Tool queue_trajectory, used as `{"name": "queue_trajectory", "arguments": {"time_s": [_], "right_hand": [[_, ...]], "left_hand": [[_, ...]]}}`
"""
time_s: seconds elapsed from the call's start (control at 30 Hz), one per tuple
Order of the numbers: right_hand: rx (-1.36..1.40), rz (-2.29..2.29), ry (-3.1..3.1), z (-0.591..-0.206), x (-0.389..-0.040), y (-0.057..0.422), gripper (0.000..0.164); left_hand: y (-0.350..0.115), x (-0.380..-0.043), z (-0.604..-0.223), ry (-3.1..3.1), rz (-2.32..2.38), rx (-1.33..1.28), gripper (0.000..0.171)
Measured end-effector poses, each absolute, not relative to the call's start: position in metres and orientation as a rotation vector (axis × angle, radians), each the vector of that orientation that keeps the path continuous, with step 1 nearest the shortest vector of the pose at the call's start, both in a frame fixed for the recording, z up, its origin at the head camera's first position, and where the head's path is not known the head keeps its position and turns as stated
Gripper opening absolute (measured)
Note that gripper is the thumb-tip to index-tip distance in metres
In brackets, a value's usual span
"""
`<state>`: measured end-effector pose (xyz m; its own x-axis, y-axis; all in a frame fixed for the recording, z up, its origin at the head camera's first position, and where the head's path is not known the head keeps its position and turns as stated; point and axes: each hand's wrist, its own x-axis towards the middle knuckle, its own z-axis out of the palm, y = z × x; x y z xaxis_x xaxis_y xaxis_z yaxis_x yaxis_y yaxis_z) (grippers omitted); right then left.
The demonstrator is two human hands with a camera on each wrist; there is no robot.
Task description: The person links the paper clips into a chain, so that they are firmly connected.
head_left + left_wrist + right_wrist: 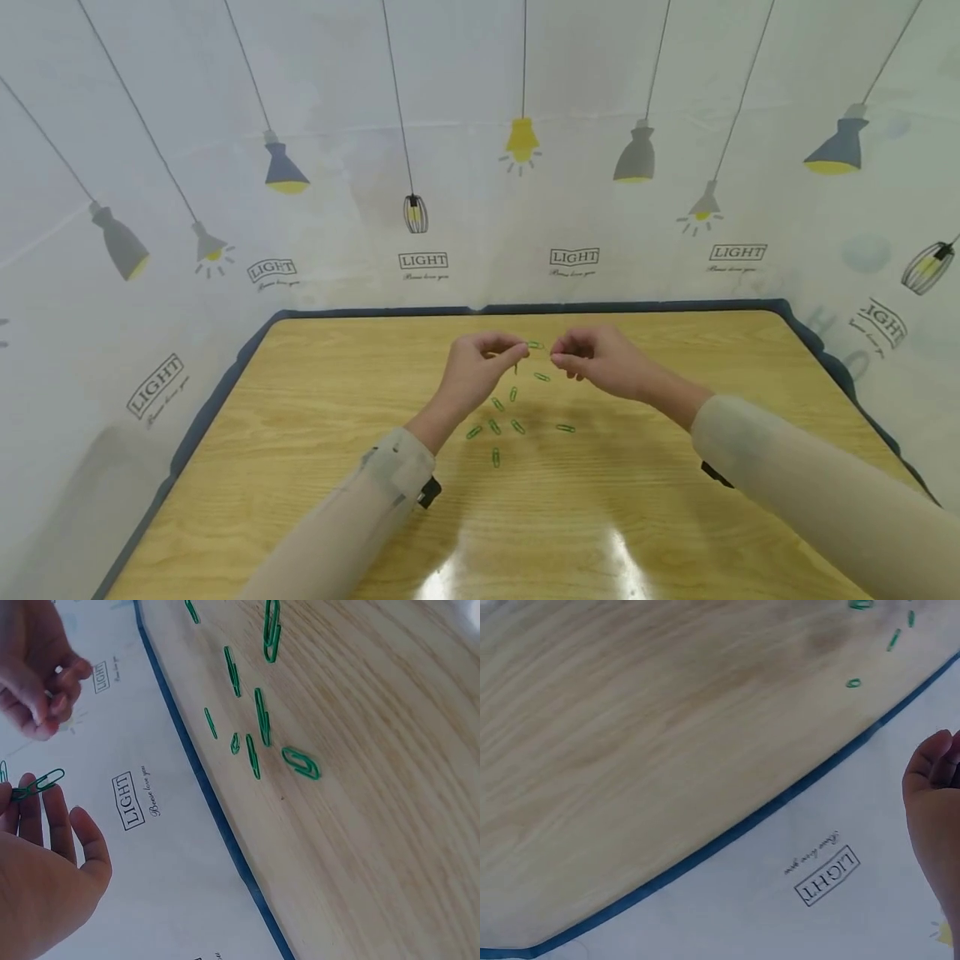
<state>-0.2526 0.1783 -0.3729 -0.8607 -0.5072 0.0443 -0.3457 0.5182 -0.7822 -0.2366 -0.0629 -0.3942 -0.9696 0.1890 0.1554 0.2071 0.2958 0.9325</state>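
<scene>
Above the far part of the table, my left hand [483,358] pinches green paper clips between thumb and fingertips. One paper clip [536,344] sticks out to the right toward the other hand, and another hangs below the fingers. In the left wrist view, the clip [51,779] in that hand appears linked to another. Facing it a short gap away, my right hand [600,360] has thumb and fingers curled together in a pinch. Only a tiny greenish bit, seemingly a paper clip, shows between its fingertips in the left wrist view; the fingers hide the rest.
Several loose green paper clips [496,457] lie scattered on the wooden table [315,467] below the hands. One clip [566,428] lies apart to the right. A dark blue edge [375,312] borders the table, with a lamp-patterned white sheet [480,225] behind it.
</scene>
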Motion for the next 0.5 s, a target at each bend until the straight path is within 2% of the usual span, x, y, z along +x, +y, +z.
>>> {"name": "queue_trajectory", "arguments": {"time_s": [0.3,0.5], "right_hand": [[-0.700,-1.153,2.620,-0.411,-0.252,0.190,0.025],[-0.670,-1.098,2.601,-0.437,-0.248,0.191,0.021]], "left_hand": [[-0.065,-0.238,-0.395,-2.507,-1.805,-0.368,0.023],[-0.065,-0.238,-0.397,-2.489,-1.818,-0.348,0.022]]}}
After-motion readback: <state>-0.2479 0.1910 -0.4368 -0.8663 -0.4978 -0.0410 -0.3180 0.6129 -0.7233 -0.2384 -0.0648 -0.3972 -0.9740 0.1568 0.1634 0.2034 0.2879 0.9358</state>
